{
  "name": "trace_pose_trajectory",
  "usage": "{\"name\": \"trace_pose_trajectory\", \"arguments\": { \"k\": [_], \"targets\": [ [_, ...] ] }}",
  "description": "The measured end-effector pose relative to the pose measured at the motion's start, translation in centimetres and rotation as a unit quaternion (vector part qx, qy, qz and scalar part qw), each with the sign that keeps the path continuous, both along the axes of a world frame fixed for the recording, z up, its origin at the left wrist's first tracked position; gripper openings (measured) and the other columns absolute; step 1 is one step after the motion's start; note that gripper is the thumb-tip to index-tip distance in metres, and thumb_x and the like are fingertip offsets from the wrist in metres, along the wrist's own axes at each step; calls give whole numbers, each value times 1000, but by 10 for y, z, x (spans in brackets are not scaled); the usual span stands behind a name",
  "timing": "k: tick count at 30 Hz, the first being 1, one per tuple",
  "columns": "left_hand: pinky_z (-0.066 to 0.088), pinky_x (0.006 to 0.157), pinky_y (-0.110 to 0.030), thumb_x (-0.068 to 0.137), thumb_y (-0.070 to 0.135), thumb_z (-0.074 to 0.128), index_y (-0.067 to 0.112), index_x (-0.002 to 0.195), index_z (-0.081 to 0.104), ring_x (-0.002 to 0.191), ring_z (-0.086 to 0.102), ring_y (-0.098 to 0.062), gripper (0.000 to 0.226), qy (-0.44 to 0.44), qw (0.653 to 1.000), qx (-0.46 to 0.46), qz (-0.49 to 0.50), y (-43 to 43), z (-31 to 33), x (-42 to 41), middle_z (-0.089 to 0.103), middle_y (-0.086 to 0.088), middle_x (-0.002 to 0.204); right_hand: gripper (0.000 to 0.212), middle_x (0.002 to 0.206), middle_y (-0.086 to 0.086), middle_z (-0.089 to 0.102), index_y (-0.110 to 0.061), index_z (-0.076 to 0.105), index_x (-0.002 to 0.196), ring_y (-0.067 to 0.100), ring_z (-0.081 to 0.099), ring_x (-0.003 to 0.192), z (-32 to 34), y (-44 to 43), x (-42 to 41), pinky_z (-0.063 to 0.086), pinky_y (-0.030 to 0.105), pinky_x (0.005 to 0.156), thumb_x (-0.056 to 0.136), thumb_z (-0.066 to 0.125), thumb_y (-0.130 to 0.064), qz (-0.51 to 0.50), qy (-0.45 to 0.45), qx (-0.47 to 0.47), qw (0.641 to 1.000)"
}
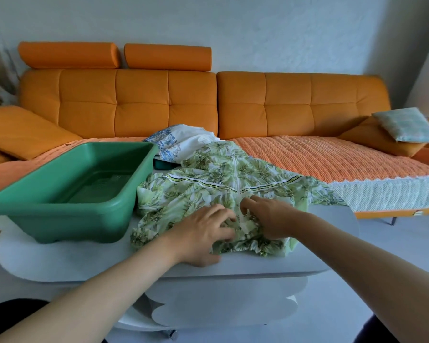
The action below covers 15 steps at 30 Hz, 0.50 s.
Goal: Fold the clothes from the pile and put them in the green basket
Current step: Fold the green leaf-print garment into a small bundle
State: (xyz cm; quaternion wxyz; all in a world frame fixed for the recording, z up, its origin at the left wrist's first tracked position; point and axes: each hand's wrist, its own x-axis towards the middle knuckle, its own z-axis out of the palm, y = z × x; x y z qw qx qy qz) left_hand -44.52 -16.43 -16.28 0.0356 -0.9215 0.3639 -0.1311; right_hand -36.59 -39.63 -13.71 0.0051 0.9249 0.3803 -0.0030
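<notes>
There is 1 green basket (60, 219), standing on the left part of 1 white table (320, 238), and 2 garments can be counted. A green-and-white leaf-print garment (196, 191) is spread across the table's middle just right of the basket, its far part draped onto the sofa seat. A white garment with blue print (183, 141) is heaped beyond it on the seat. Between these and the basket's far right corner shows 1 dark teal item (164, 164); what it is cannot be told. Both of the person's 2 hands are on the near hem of the leaf-print garment, close together at its centre seam. The left hand (203, 233) lies on the cloth with fingers bent into a bunch of fabric and its thumb down by the table top. The right hand (268, 219), just right of it, is knuckles-up with fingers curled, gripping the gathered fabric. The basket is left of both hands, apart from them. Behind stands 1 orange sofa (139, 102) with 2 bolsters (68, 55) on its left back. An orange throw (320, 157) covers the seat, and 1 pale checked pillow (406, 125) lies at far right.
</notes>
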Motion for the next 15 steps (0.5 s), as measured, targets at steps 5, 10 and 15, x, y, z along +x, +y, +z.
{"name": "trace_pose_trajectory", "arguments": {
  "k": [5, 10, 15],
  "targets": [
    [40, 109, -49, 86, 31, 68, 26, 92, 77, 138, 33, -24, 11, -39, 999, -3, -3, 1, -11, 8, 46, -3, 145, 49, 97, -6, 54, -31, 39, 118, 16, 59, 83, -1, -6, 2, 51, 29, 63, 79, 67, -25, -20, 45, 36, 998],
    [46, 90, -27, 77, 15, 64, 15, 69, 63, 111, 51, -16, 8, 7, 981, -189, -47, -2, 1, 6, 55, -1, 117, 39, 105, -5, 57, -27, 51, 118, 20, 61, 88, -4, -3, 7, 54, 32, 69, 88, 61, -4, -5, -43, -14, 999],
    [45, 72, -29, 76, 20, 58, 19, 65, 45, 90, 52, -10, 17, 129, 969, -210, 12, 7, 3, 6, 48, 8, 115, 44, 105, -2, 54, -27, 51, 126, 21, 64, 92, -4, -7, 11, 57, 38, 78, 88, 63, -7, 18, -109, -97, 989]
  ]
}}
